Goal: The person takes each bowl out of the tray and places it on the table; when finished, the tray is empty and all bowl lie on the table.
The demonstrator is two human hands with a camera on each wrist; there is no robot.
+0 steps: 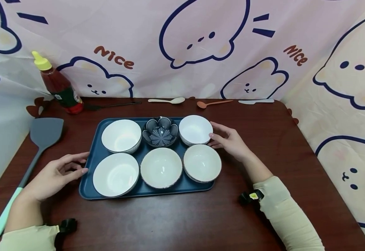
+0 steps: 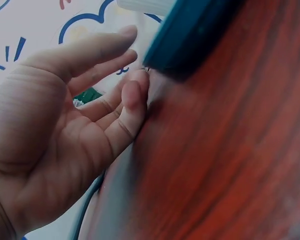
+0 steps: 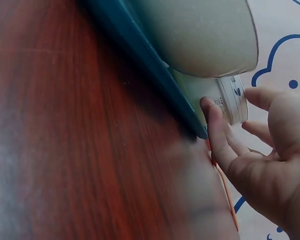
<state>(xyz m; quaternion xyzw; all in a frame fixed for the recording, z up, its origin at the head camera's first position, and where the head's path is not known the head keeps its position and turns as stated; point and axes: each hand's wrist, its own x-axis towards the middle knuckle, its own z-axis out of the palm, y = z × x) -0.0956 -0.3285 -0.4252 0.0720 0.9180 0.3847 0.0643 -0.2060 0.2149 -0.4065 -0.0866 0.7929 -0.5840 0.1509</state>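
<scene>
A blue tray lies on the table, bearing several white bowls and a dark petal-shaped bowl at its back middle. My left hand is at the tray's left edge, fingers loosely bent; in the left wrist view its fingertips come close to the tray rim without curling round it. My right hand reaches the tray's right side, by the back-right white bowl. In the right wrist view its spread fingers are around that bowl's patterned side; whether they touch it is hard to tell.
Left of the tray lies a grey spatula with a mint handle. A red sauce bottle leans at the back left. Along the table's back edge lie a black utensil, a white spoon, an orange spoon and a pale knife.
</scene>
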